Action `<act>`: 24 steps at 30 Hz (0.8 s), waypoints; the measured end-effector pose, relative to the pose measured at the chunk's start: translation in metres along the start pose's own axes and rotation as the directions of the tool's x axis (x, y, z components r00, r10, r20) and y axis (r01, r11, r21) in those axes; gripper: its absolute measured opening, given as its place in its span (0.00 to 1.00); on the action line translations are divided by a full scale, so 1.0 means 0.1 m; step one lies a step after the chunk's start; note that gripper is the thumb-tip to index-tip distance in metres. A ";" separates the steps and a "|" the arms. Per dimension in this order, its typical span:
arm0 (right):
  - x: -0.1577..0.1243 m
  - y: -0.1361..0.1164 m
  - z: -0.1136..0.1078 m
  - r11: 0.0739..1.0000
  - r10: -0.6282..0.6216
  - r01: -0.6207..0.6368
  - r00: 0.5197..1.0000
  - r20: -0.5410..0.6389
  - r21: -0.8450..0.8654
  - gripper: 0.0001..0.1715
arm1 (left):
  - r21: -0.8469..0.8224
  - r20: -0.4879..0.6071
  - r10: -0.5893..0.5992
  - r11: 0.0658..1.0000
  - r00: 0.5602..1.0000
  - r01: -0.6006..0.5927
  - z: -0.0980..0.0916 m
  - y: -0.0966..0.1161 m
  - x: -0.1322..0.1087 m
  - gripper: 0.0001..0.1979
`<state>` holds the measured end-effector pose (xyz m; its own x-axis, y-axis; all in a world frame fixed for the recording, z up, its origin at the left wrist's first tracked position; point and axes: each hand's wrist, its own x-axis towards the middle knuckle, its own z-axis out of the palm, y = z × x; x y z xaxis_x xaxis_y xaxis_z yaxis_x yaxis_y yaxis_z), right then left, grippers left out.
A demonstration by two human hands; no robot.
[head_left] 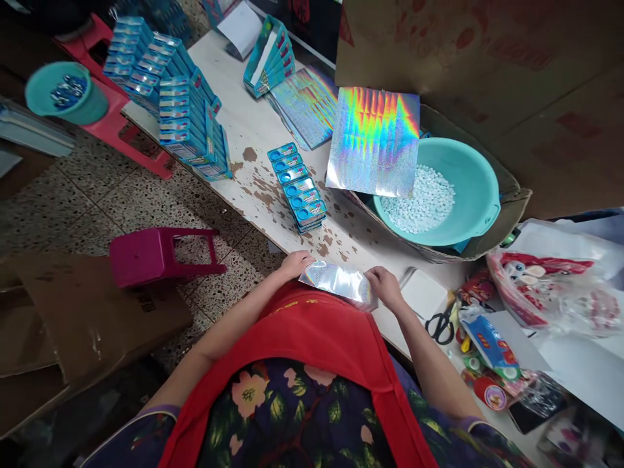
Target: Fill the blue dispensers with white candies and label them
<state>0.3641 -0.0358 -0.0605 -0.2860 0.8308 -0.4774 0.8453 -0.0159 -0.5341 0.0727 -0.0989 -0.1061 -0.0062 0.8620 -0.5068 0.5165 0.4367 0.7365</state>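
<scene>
A shiny silver holographic sheet (336,281) stretches between my two hands, in front of the red apron at the table's near edge. My left hand (295,264) is closed on its left end. The fingers of my right hand (384,285) pinch its right end. Just beyond the sheet, a row of small blue boxes with round windows (298,185) lies stacked on the table. Further back, a larger holographic sheet with rainbow glare (373,140) rests partly over a turquoise basin (472,188) of white pellets (422,201).
Blue display boxes (188,123) stand stacked at the table's left end, near a turquoise bucket (82,97) on a red stool. More holographic sheets (312,107) lie at the back. Black scissors (441,325) and bagged items are on the right. A magenta stool (141,257) stands on the floor.
</scene>
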 end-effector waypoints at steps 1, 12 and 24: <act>0.04 0.00 0.00 1.000 0.000 0.000 1.000 -0.013 -0.010 0.16 | 0.002 -0.026 -0.001 1.000 1.000 0.001 0.01 0.01 0.03 0.16; 0.02 0.10 0.02 1.000 0.008 -0.004 0.988 -0.153 0.024 0.17 | -0.574 0.302 0.074 0.810 0.950 0.119 0.07 -0.19 -0.31 0.29; -0.20 0.23 0.29 0.996 -0.068 0.062 0.993 -0.092 -0.065 0.16 | 0.005 0.181 -0.159 0.987 0.970 0.161 0.52 -0.59 -0.38 0.16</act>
<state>0.3765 -0.0689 -0.0835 -0.3005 0.8774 -0.3739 0.8534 0.0723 -0.5162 0.0874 -0.1702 -0.1537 0.0670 0.7204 -0.6903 0.5127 0.5687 0.6432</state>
